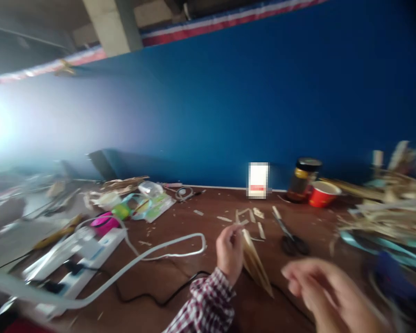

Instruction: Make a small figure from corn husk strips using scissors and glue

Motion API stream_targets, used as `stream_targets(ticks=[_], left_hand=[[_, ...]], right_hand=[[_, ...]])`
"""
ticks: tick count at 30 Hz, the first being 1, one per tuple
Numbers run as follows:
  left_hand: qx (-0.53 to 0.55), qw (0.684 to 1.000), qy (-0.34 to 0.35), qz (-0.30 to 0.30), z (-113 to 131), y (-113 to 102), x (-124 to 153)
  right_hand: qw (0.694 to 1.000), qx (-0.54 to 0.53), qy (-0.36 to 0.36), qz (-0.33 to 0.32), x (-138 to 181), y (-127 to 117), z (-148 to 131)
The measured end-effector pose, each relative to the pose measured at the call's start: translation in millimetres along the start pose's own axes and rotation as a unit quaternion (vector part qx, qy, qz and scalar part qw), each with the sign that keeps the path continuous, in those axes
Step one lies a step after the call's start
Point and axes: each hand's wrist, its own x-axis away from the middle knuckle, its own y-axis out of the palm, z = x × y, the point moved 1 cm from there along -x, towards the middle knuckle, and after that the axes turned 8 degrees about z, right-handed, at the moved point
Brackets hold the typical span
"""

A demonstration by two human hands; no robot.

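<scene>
My left hand (230, 252), in a checked cuff, is closed at the middle of the desk. Its fingers are curled against the upper end of a long, pale-tan dried-leaf-like piece (255, 263), which slants down to the right and narrows to a point. To the right, my right hand (327, 289) is blurred, its thumb and fingers drawn together; whatever lies between them, if anything, is hidden. Scissors with black handles (291, 241) lie just beyond the right hand. Small pale strips (252, 215) are scattered past my left hand.
A dark-lidded jar (302, 180) and a red paper cup (324, 193) stand by the blue partition (208, 106). White power strips (86, 263), a pale tube (125, 273) and a black cable (159, 301) occupy the left. Dried strips (388, 212) are heaped at right.
</scene>
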Motion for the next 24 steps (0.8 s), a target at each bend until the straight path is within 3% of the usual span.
stream_targets(ticks=[2,4,7,9,10,15,18,21,24], left_hand=[[-0.016,1.0,-0.015,0.003,-2,0,-2],[-0.039,0.999,-0.017,-0.009,-4,0,-3],[-0.069,0.997,0.0,-0.021,-6,0,-4],[-0.088,0.995,0.025,-0.027,-7,0,-2],[-0.096,0.994,0.032,-0.037,-7,1,-1],[-0.112,0.993,0.018,-0.044,-6,0,-1],[-0.126,0.991,0.017,-0.044,-8,0,-4],[-0.147,0.988,0.006,-0.052,-11,0,-6],[-0.155,0.986,-0.008,-0.051,-12,-1,-7]], right_hand=[[0.998,0.039,0.042,-0.001,-28,-6,-13],[0.998,0.063,0.031,0.0,-46,-15,-19],[0.978,0.177,-0.024,-0.104,-55,-35,-16],[0.942,0.282,-0.072,-0.164,-62,-55,-6],[0.923,0.337,-0.088,-0.164,-69,-67,2],[0.809,0.579,-0.086,-0.048,-146,-141,53],[0.743,0.665,-0.032,-0.061,-186,-176,86],[0.713,0.688,0.039,-0.133,-203,-191,114],[0.709,0.679,0.059,-0.182,-207,-192,135]])
